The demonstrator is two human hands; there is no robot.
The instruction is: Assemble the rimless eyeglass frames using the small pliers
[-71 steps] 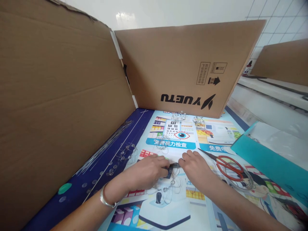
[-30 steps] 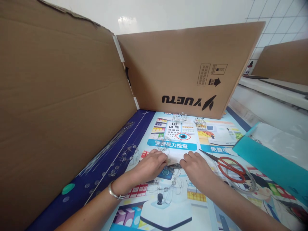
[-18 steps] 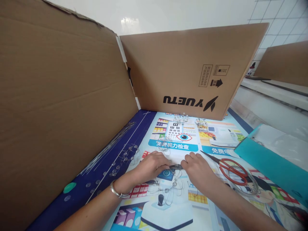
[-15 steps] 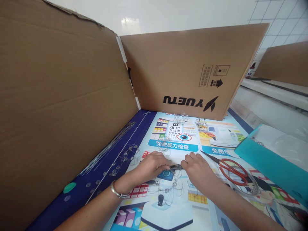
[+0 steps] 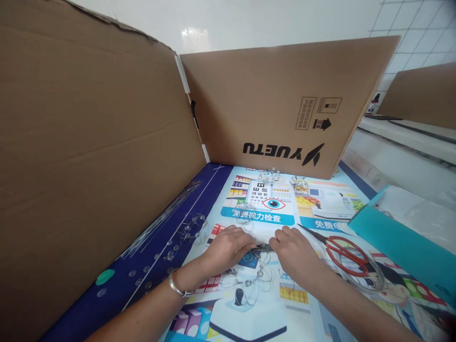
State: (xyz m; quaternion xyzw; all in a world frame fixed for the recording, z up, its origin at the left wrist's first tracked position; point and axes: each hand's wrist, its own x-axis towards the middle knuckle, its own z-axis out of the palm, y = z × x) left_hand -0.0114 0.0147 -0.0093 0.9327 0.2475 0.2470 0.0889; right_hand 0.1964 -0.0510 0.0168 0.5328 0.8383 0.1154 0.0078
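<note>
Head: scissors (image 5: 329,240) beside right hand (image 5: 291,246)

Up at the back, a pale, glossy wall (image 5: 285,23) filled the top, and there was the glare (image 5: 194,39), bright on its left! Grid-lined white tiles (image 5: 415,40) took the right corner, a pale ledge (image 5: 395,132) ran below, and the table (image 5: 217,190) showed deep blue leftward.
</note>
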